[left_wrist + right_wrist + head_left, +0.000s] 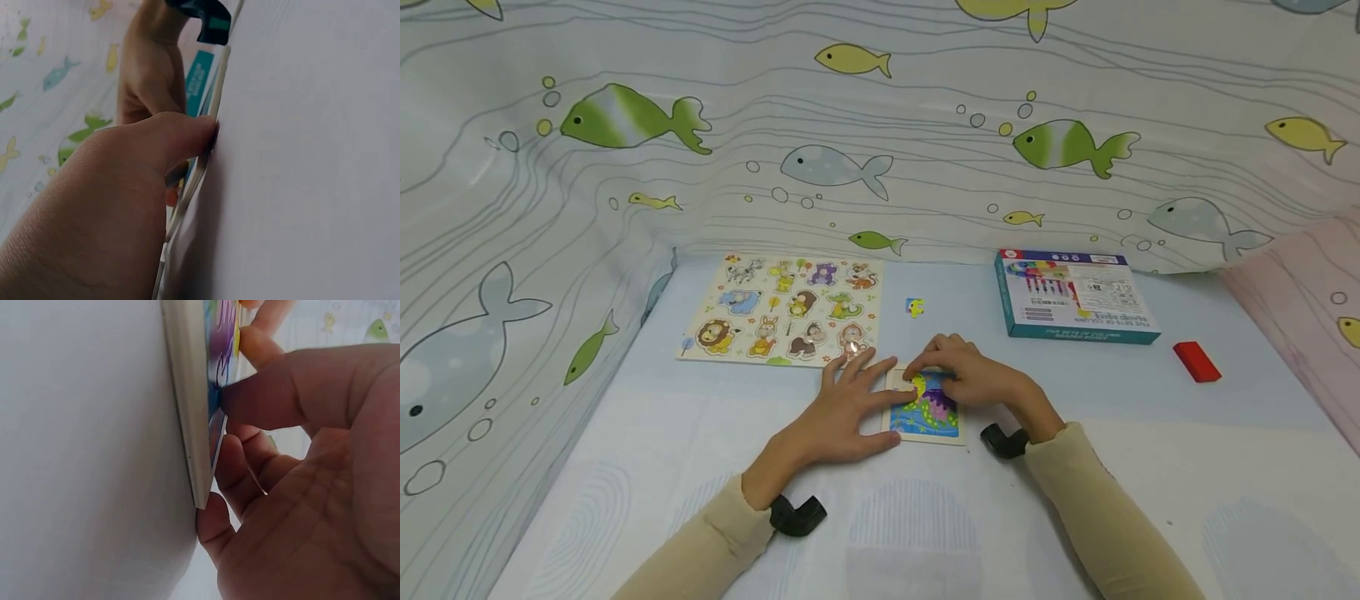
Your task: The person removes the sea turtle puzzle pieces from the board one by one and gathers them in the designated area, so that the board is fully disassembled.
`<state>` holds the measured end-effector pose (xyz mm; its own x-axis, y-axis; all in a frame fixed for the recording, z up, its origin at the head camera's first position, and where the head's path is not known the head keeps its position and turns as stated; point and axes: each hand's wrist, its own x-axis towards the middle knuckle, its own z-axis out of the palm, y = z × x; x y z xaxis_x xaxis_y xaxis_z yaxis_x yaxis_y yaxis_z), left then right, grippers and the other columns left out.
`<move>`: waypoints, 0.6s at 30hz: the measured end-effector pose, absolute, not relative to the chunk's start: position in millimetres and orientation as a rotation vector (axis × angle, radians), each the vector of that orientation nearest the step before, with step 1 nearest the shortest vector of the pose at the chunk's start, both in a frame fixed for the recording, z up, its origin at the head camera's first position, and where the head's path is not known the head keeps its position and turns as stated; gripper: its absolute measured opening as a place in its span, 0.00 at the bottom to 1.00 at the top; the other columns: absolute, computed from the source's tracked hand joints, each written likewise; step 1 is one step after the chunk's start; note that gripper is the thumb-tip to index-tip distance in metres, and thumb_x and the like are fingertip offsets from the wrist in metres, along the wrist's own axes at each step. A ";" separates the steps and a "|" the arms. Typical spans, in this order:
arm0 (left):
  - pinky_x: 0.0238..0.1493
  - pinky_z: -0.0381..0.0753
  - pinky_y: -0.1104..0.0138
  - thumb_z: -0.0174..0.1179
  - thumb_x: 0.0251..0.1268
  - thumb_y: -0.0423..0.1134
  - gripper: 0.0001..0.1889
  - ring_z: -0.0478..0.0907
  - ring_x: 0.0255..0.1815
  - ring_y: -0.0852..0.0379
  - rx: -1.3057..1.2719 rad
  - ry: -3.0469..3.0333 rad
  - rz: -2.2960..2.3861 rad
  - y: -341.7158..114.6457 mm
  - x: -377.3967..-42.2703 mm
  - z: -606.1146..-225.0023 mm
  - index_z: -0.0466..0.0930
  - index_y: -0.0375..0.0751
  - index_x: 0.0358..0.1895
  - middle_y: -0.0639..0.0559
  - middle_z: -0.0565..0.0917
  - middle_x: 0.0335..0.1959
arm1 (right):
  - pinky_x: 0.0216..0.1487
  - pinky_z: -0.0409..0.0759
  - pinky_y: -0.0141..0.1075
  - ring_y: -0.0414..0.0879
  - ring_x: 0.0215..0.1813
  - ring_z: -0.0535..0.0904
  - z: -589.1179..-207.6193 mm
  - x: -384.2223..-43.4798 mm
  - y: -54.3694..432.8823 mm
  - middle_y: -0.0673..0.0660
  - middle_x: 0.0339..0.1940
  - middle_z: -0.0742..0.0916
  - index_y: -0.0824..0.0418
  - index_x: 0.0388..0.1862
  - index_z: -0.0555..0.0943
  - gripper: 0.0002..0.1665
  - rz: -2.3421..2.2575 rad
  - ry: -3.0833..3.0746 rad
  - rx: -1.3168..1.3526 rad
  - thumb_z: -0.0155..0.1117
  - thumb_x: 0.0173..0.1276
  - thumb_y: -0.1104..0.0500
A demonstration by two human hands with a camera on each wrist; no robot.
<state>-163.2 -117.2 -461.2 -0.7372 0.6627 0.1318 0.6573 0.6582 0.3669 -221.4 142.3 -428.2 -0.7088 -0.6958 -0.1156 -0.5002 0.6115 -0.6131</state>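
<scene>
A small wooden jigsaw puzzle [942,427] with a blue, purple and yellow picture lies flat in front of me. My left hand [850,417] reaches over its left side with spread fingers. The left index finger crosses onto the picture, and the thumb [194,134] rests at the near left edge. From the upper right, my right hand [977,375] grips the puzzle with bent fingers. Its thumb [262,400] presses on the picture, while the other fingers curl around the far edge. A loose yellow and blue puzzle piece [915,307] lies beyond both hands.
An animal puzzle board [782,331] lies at the back left, close to my left fingertips. A teal-edged box [1075,296] stands at the back right, with a red block [1197,362] nearby. Fish-patterned cloth [925,125] rises behind the table.
</scene>
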 end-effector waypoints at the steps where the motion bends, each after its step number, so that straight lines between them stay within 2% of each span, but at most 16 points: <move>1: 0.75 0.39 0.33 0.55 0.68 0.65 0.29 0.44 0.85 0.38 1.138 2.849 0.617 -117.1 -163.2 -461.2 0.71 0.70 0.72 0.48 0.59 0.82 | 0.51 0.61 0.44 0.48 0.51 0.67 -428.5 -221.6 142.2 0.53 0.51 0.80 0.46 0.55 0.85 0.32 -0.795 2.498 -0.964 0.52 0.61 0.73; 10: 0.75 0.40 0.33 0.55 0.68 0.64 0.29 0.45 0.84 0.35 1.169 2.865 0.584 -116.6 -162.2 -458.9 0.72 0.69 0.72 0.46 0.59 0.82 | 0.51 0.59 0.46 0.48 0.49 0.66 -428.0 -221.8 134.5 0.52 0.46 0.79 0.44 0.49 0.84 0.26 -0.769 2.520 -0.916 0.57 0.59 0.70; 18: 0.75 0.38 0.34 0.54 0.68 0.65 0.29 0.43 0.85 0.36 1.150 2.847 0.587 -116.3 -161.0 -459.1 0.71 0.71 0.72 0.48 0.59 0.82 | 0.50 0.59 0.46 0.49 0.49 0.65 -428.7 -219.6 133.2 0.53 0.45 0.78 0.46 0.47 0.82 0.26 -0.821 2.506 -0.927 0.59 0.56 0.72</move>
<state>-161.0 -116.3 -459.1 -0.7294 0.6727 0.1242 0.6670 0.6590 0.3478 -219.6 133.2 -428.7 -0.7273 -0.6767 -0.1146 -0.4776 0.6190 -0.6235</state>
